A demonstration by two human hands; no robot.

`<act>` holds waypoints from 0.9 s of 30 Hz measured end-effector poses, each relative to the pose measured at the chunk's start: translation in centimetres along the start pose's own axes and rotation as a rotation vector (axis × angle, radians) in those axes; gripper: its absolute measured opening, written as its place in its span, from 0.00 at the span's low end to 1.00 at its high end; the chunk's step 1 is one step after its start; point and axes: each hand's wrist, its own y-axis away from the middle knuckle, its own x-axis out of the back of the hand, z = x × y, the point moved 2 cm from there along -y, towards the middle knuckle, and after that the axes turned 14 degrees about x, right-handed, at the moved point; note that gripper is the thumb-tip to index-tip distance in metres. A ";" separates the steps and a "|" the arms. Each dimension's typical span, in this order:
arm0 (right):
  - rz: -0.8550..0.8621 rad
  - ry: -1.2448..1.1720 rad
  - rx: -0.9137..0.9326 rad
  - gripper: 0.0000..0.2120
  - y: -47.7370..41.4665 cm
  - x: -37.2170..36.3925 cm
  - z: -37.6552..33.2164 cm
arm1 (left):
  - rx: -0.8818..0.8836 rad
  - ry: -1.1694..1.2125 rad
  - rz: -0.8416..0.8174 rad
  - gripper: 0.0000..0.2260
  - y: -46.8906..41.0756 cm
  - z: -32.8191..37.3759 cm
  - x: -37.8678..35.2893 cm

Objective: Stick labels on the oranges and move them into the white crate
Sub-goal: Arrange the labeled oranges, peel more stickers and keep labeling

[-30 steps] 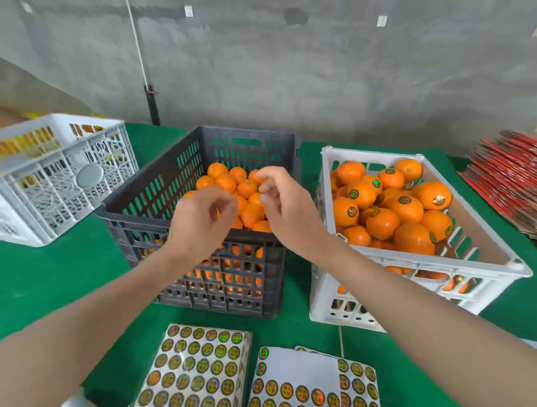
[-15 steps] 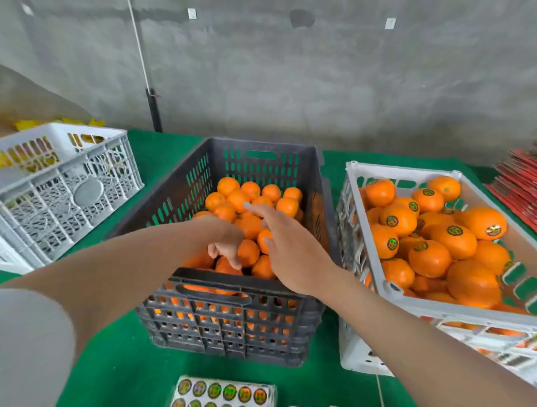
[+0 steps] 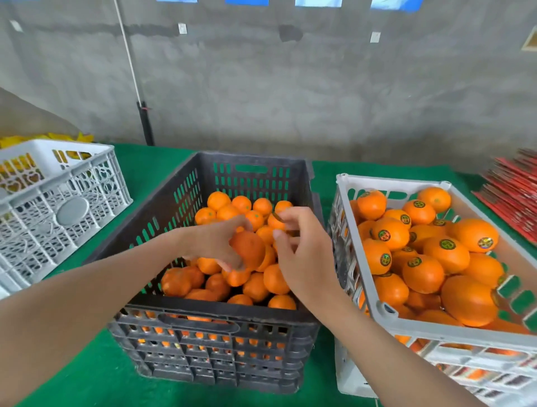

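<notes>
A rough grey concrete wall closed off the far side, with small white tags fixed high on it and blue panels at the top edge. At far left, a thin white cord ran down the wall to a black pole. A green cloth covered the table.

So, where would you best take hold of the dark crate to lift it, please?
Probably by the handle slots under the rim of the dark crate: the near slot and far slot, fingers hooked in from outside; loaded with oranges, it would likely tip if held one-sided.
</notes>
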 end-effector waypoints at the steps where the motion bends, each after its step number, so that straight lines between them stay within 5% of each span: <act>1: 0.073 -0.061 -0.076 0.06 -0.1 0.7 0.0 | -0.074 0.076 0.043 0.30 0.5 0.0 0.2; 4: 0.067 -0.232 -0.256 0.07 -0.4 2.2 0.6 | -0.230 0.314 0.181 0.30 2.6 0.6 0.2; 7: -0.056 -0.312 -0.230 0.07 -0.8 3.3 -0.6 | -0.322 0.476 0.220 0.29 4.1 1.8 -1.0; 19: -0.262 -0.426 -0.159 0.06 -0.7 8.6 -3.5 | -0.369 0.763 -0.026 0.31 7.8 4.9 -5.1; 24: -0.267 -0.417 -0.186 0.05 -0.3 9.6 -3.6 | -0.353 0.834 -0.061 0.45 8.2 5.6 -6.3; 27: -0.255 -0.409 -0.176 0.07 0.1 10.0 -3.6 | -0.344 0.828 -0.080 0.37 8.4 5.9 -7.0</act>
